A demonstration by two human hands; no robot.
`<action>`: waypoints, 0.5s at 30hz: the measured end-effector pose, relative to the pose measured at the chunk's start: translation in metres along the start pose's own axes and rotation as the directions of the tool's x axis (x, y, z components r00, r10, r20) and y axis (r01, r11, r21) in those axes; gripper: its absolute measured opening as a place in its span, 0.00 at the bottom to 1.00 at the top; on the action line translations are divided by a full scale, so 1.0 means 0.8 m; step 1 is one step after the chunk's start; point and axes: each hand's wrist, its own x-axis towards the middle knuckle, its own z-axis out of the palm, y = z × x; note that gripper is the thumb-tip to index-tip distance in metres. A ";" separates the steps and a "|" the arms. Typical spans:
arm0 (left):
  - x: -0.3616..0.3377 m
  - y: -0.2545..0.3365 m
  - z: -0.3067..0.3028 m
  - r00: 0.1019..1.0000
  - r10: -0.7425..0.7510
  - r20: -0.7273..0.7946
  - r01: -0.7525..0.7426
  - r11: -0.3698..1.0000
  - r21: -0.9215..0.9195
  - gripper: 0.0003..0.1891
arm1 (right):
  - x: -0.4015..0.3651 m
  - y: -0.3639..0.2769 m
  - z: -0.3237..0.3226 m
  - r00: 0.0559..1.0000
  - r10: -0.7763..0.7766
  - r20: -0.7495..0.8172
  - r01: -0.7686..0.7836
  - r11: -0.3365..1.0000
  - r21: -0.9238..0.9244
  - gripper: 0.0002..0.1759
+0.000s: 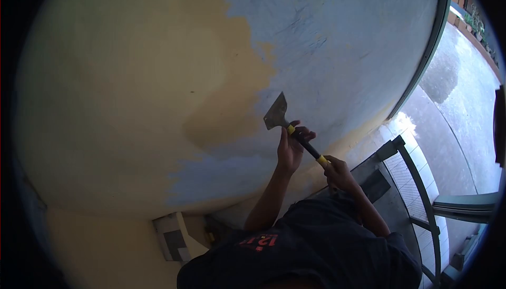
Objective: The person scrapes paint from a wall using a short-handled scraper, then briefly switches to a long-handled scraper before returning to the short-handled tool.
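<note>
A scraper (276,113) with a wide metal blade and a long black-and-yellow handle is held slantwise in front of the wall (321,67). My left hand (291,151) holds it just below the blade, thumb on one side and fingers curled around the far side. Lower down, my right hand (340,173) is wrapped around the end of the handle. The blade overlaps the wall near the border between its yellow paint (232,115) and the bluish-grey bare patch.
At the right, a dark metal frame with mesh (421,183) stands close to my right arm. Beyond the wall's edge lies a paved floor (448,99). A light box-like object (175,236) sits at the lower left, near the foot of the wall.
</note>
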 end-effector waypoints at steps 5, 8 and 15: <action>0.009 0.005 -0.003 0.998 0.054 -0.012 -0.052 0.988 0.148 0.24 | 0.026 0.005 -0.018 0.986 -0.082 0.143 0.094 0.993 -0.078 0.21; 0.017 0.022 0.017 0.993 0.079 -0.089 -0.054 0.967 0.250 0.23 | 0.046 -0.001 -0.015 0.975 -0.120 0.188 0.139 0.986 -0.091 0.22; 0.032 0.053 0.020 0.978 0.147 -0.145 -0.065 0.887 0.457 0.21 | 0.067 -0.024 0.001 0.973 -0.097 0.209 0.110 0.993 -0.052 0.22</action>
